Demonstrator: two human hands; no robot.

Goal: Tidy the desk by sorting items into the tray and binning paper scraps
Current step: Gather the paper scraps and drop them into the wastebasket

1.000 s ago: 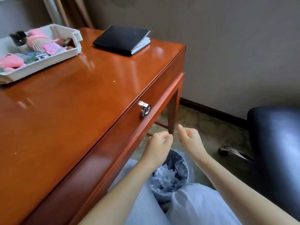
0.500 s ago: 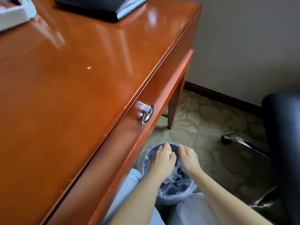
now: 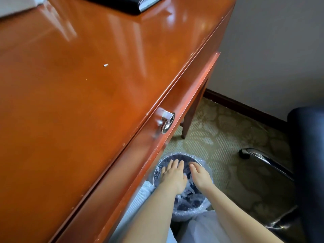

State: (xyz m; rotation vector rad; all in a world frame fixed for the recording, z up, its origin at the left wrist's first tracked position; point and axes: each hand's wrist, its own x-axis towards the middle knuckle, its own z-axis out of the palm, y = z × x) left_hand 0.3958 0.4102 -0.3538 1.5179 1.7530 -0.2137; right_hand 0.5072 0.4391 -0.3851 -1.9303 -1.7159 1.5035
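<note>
A small round bin (image 3: pixel 188 212) lined with clear plastic stands on the carpet beside the desk's front edge, with white paper scraps (image 3: pixel 188 192) inside. My left hand (image 3: pixel 173 174) and my right hand (image 3: pixel 199 176) hover side by side over its mouth, palms down, fingers spread and holding nothing. One tiny white scrap (image 3: pixel 105 65) lies on the glossy orange-brown desk (image 3: pixel 70 93). A corner of the white tray (image 3: pixel 15 6) shows at the top left; its contents are out of view.
A black notebook (image 3: pixel 126 4) lies at the desk's far edge. A chrome ring pull (image 3: pixel 166 122) hangs on the drawer front. A dark office chair (image 3: pixel 308 155) with a chrome base stands on the right. My light-trousered knees flank the bin.
Both hands have gone from curled fists above the bin to spread fingers over its mouth. The view has tilted down, so the tray has slid almost out of frame.
</note>
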